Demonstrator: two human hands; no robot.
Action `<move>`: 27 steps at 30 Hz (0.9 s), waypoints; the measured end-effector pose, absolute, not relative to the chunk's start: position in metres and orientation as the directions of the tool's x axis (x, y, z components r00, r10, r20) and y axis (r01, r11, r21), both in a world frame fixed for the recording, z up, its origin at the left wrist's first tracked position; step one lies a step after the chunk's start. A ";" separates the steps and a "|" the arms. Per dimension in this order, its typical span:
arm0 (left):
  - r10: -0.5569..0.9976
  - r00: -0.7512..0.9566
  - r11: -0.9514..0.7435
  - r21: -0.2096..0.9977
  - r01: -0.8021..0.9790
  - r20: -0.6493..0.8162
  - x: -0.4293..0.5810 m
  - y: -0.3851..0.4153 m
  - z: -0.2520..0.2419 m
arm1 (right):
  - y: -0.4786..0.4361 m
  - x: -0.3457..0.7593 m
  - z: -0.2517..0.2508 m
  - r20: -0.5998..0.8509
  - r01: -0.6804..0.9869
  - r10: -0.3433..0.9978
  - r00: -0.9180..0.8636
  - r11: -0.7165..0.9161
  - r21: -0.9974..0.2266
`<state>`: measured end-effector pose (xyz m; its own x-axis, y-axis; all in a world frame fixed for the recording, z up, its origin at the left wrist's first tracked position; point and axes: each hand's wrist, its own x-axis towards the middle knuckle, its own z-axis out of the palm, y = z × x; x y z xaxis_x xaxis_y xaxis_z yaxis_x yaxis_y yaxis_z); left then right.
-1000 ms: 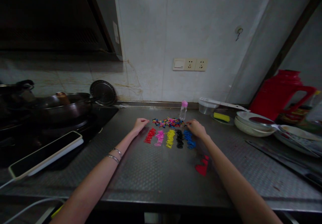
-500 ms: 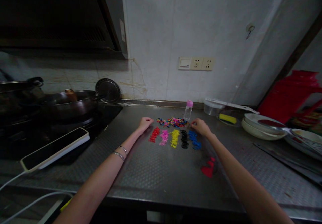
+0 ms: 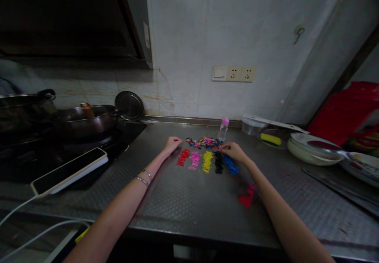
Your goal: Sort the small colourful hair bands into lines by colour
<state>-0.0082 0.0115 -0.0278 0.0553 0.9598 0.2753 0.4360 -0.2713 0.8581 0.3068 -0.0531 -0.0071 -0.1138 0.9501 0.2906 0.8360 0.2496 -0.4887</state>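
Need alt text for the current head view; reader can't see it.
Left hand and right hand at either side of a pile of small multicoloured pieces on a metal counter. Nearer the viewer lie five single-colour clusters, left to right: red, pink, yellow, black, blue. A pink-capped bottle stands by the pile's right end.

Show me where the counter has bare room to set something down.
The widest bare patch of counter is in front of the yellow row, between the left arm and red heart. A smaller one lies between the left hand and stove. It's crowded around the right hand, by the mixed pile and blue row.
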 end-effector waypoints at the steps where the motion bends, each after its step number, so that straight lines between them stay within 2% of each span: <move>1: 0.958 0.058 -0.276 0.854 0.440 0.280 -0.008 0.011 -0.027 | -0.053 0.309 -0.009 0.307 0.832 0.947 -0.095 0.245 -0.497; 5: 0.947 0.070 -0.306 0.823 0.479 0.312 -0.003 0.007 -0.020 | -0.053 0.321 -0.017 0.360 0.843 0.933 0.006 0.189 -0.504; 8: 0.926 0.161 -0.374 0.764 0.526 0.342 0.007 0.003 -0.012 | -0.051 0.328 -0.023 0.366 0.852 0.929 0.045 0.155 -0.499; 14: 0.858 0.424 -0.513 0.542 0.665 0.292 0.039 -0.007 0.005 | -0.049 0.333 -0.032 0.362 0.840 0.929 0.077 0.135 -0.525; 19: 0.788 0.566 -0.616 0.326 0.717 0.243 0.061 -0.012 0.014 | -0.048 0.334 -0.035 0.359 0.829 0.928 0.101 0.121 -0.545; 22: 0.758 0.610 -0.652 0.225 0.724 0.230 0.069 -0.012 0.016 | -0.048 0.334 -0.035 0.358 0.825 0.928 0.101 0.124 -0.552; 27: 0.769 0.604 -0.635 0.142 0.760 0.209 0.075 -0.009 0.016 | -0.047 0.334 -0.036 0.360 0.829 0.927 0.102 0.121 -0.546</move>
<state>0.0747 -0.0093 0.0157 0.6037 0.7693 0.2093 0.7596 -0.6347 0.1420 0.3343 -0.0470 -0.0357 0.1019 0.9274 0.3600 0.8292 0.1208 -0.5458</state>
